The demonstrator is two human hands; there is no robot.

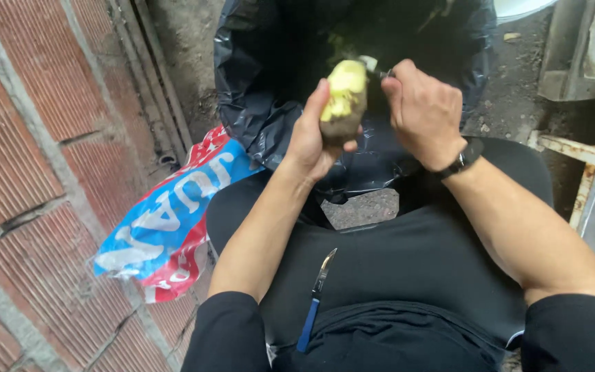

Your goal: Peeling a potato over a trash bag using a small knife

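We see the left hand (309, 138) wrapped around the lower end of a potato (343, 103), held upright over the open mouth of a black bin bag (256, 103) at the far middle of the scene. The right hand (423, 110) is clenched on a peeler (373, 67), whose metal head touches the potato's top.

In our judgement, the main risk is a slip: the peeled flesh looks wet and smooth, and the left thumb and fingertips sit close to the blade's path, so a stroke running long could nick them. The potato could also squirt loose from a damp grip and drop into the bag among the peelings.

The potato is oval, pale yellow where stripped, dull brown and rough where skin remains near the palm. The bag is thin, glossy, crumpled plastic. A small knife (317, 300) with a blue handle and a short metal blade rests on the dark fabric of the lap, near us; it could slide off if the legs shift. To the left lies a crinkled red, white and blue sack (166, 220) against a wall of ridged reddish brick (29, 138). A black wristwatch (464, 157) bands the right wrist.
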